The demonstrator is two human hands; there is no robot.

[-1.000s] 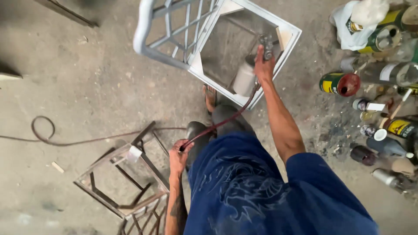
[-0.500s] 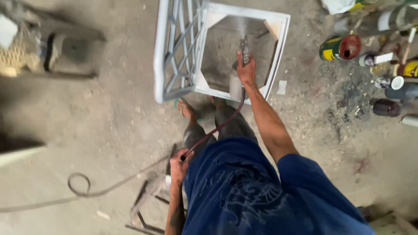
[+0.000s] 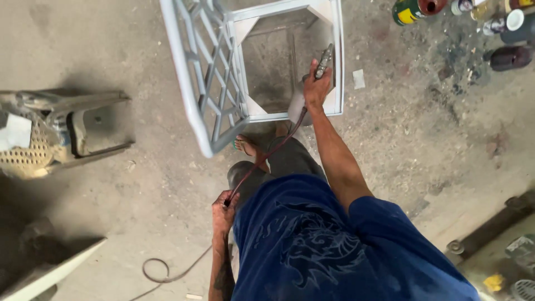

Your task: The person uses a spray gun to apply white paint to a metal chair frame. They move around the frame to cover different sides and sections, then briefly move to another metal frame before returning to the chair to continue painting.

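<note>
Far right: a cluster of paint cans [image 3: 415,10] and dark bottles [image 3: 511,57] on stained concrete floor [image 3: 139,61]. Left: an overturned plastic chair [image 3: 61,131], dusty. Near left: a pale angled board [image 3: 53,271]. Near right: a metal bar [image 3: 490,226]; a small white scrap [image 3: 359,78] lies farther off.

Compared with a moment ago, the view has swung left, the paint cans [image 3: 415,10] sliding to the top right corner, a worn chair [image 3: 61,131] appearing at left, and the right hand [image 3: 316,88] with the spray gun [image 3: 324,61] now at the white metal frame's [image 3: 214,83] right edge.
</note>
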